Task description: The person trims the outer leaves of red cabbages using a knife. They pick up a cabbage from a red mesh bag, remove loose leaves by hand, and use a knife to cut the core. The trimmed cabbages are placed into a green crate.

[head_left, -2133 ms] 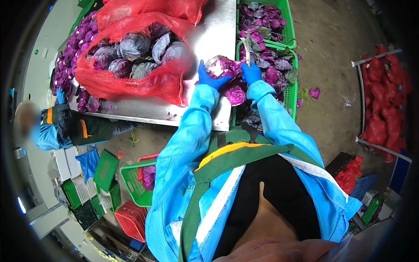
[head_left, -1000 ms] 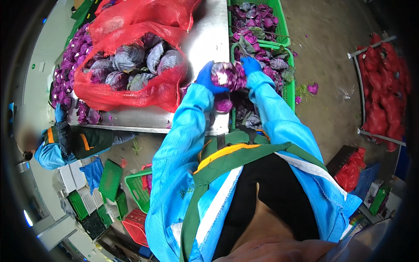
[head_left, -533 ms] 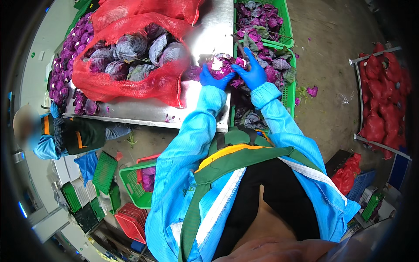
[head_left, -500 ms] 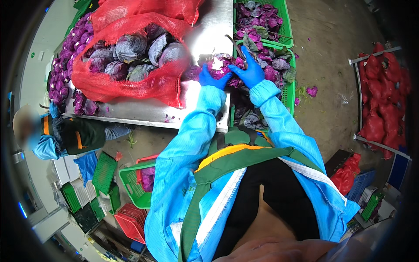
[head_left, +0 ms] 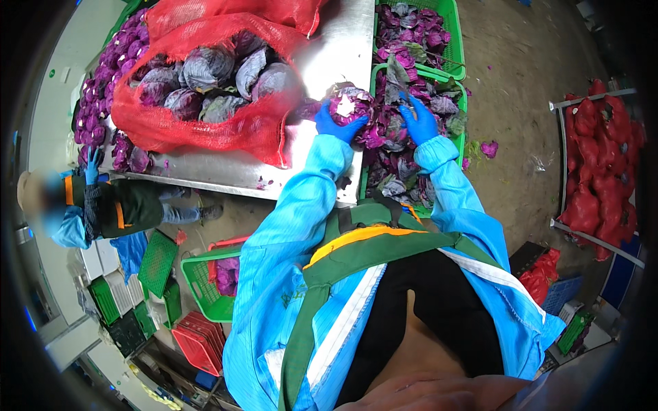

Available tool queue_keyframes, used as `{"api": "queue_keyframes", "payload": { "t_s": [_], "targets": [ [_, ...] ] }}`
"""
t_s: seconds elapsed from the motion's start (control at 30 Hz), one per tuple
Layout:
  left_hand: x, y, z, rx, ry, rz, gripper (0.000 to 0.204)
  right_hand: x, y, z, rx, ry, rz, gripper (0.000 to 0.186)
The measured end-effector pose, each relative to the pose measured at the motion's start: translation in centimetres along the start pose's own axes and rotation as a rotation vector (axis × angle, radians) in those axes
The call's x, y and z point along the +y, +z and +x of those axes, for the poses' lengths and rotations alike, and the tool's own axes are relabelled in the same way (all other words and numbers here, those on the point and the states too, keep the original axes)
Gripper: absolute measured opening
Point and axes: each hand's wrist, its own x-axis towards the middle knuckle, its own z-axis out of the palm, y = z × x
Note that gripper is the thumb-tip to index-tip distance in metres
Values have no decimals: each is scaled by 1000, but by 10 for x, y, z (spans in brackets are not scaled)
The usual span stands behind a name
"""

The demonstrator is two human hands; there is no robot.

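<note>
My left hand (head_left: 338, 129), in a blue glove, is curled round the near side of a red cabbage (head_left: 351, 104) at the right edge of the metal table (head_left: 240, 179). A pale patch shows on top of the cabbage. My right hand (head_left: 419, 123), also blue-gloved, is over a green crate (head_left: 462, 140) with its fingers apart. A dark loose cabbage leaf (head_left: 395, 79) is beside its fingertips; whether they touch it I cannot tell. Purple leaves (head_left: 396, 140) fill this crate.
A red mesh sack (head_left: 205, 139) of whole cabbages lies open on the table. Trimmed cabbages (head_left: 96, 106) are piled at its left, near a co-worker's gloved hand (head_left: 91, 168). Another leaf-filled crate (head_left: 458, 41) stands farther off. Full red sacks (head_left: 595, 161) sit in a rack at right.
My right hand has moved right, away from the cabbage and over the crate, and a dark leaf now shows by its fingertips. My left hand stays at the cabbage. The co-worker's hand has shifted.
</note>
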Motion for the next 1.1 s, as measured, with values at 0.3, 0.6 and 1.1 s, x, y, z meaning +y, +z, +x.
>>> {"api": "queue_keyframes", "payload": {
  "t_s": [0.3,0.6,1.1],
  "targets": [
    [15,9,-11,-74,491,261,112,-46,7,-1,-292,-521,-705,64],
    [17,8,0,-129,476,215,116,-46,10,-6,-261,-430,-661,65],
    [13,3,-34,-83,654,129,115,-18,31,55,26,76,-527,39]
  ]
}}
